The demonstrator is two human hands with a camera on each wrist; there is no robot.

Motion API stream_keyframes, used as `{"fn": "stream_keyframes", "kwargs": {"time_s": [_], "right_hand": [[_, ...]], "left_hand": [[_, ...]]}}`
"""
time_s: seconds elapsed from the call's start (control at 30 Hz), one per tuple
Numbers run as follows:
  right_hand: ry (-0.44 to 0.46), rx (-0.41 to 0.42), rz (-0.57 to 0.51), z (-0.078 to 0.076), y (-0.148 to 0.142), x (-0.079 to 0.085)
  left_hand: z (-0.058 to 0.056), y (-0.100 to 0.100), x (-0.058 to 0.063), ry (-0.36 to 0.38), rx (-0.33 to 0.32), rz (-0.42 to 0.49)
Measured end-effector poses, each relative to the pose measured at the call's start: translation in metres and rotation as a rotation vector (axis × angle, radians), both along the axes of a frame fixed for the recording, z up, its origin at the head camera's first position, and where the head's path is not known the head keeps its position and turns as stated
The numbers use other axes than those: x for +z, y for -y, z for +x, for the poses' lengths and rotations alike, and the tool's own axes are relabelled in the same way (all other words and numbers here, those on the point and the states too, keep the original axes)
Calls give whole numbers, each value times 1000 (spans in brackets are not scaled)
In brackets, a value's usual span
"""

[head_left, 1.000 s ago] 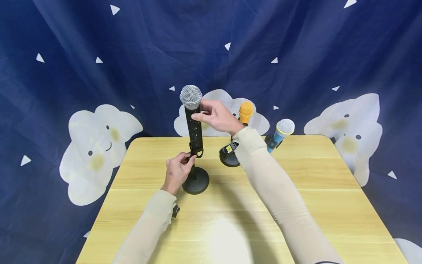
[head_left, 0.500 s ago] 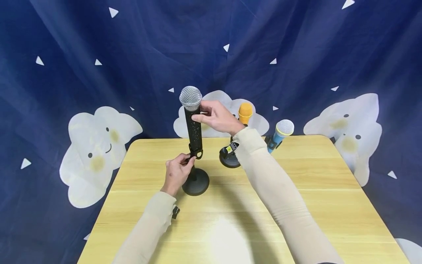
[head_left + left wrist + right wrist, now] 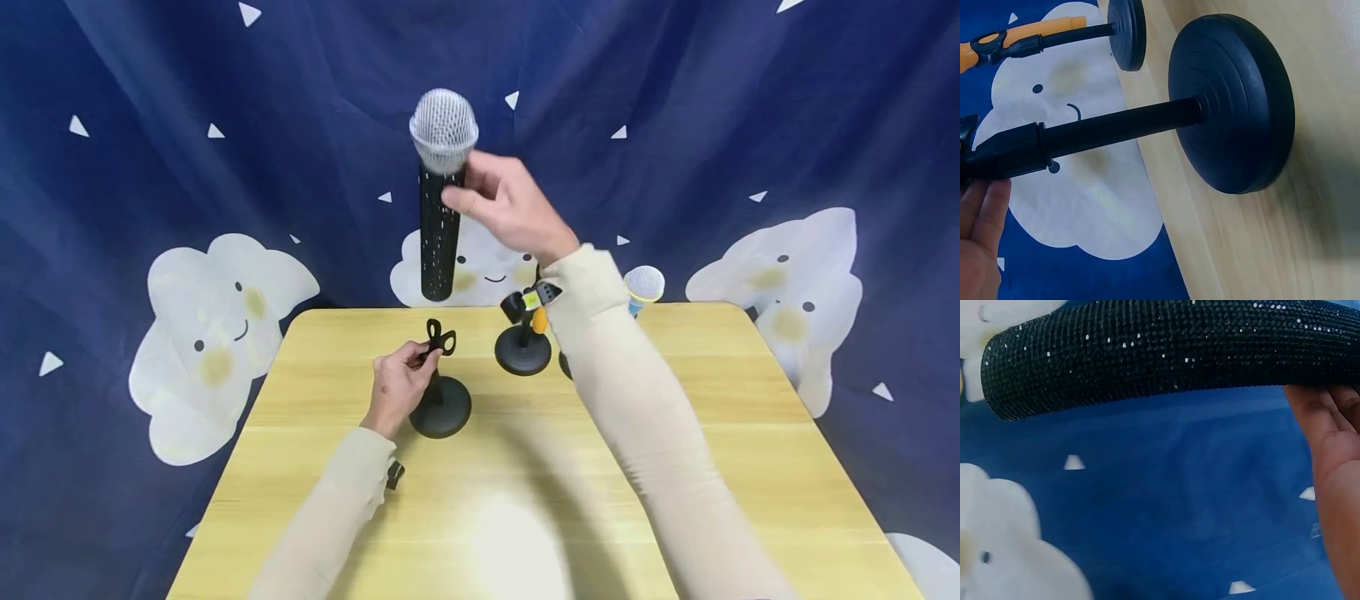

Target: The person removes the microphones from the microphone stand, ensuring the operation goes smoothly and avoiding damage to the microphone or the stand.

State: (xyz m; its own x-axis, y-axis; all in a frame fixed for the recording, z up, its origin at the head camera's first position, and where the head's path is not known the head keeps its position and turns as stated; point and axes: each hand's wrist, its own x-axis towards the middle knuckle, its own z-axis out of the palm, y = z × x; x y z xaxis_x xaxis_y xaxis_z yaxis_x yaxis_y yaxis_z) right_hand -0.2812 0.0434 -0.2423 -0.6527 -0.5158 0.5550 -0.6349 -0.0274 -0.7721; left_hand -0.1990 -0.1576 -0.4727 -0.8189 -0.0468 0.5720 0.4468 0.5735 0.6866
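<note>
My right hand (image 3: pixel 513 204) grips a microphone (image 3: pixel 439 225) just below its silver mesh head and holds it upright in the air, above the table's back edge. Its black handle glitters with small studs (image 3: pixel 1147 350) in the right wrist view, and its lower end hangs free. Below it, my left hand (image 3: pixel 401 383) pinches the top of a black microphone stand (image 3: pixel 441 408) just under its looped clip (image 3: pixel 442 337). The stand's round base rests on the table, and in the left wrist view its post (image 3: pixel 1122 128) runs from base to collar.
Behind my right wrist, a second stand (image 3: pixel 522 350) carries an orange microphone (image 3: pixel 540 321), mostly hidden. A blue microphone with a white head (image 3: pixel 645 283) stands to its right, partly covered by the sleeve. A dark blue curtain (image 3: pixel 337 100) hangs behind the wooden table (image 3: pixel 315 350).
My right hand has lifted the black microphone up out of the stand's clip. My left hand has stayed at the stand's top, and the stand keeps its place.
</note>
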Motion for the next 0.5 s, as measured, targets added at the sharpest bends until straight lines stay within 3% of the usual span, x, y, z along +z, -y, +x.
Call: {"fn": "stream_keyframes", "kwargs": {"time_s": [0.13, 0.5], "right_hand": [[3, 8, 6, 5, -3, 19], [-2, -2, 80, 6, -4, 3]], "left_hand": [[-2, 4, 3, 3, 4, -22], [-6, 0, 1, -13, 23, -46]]}}
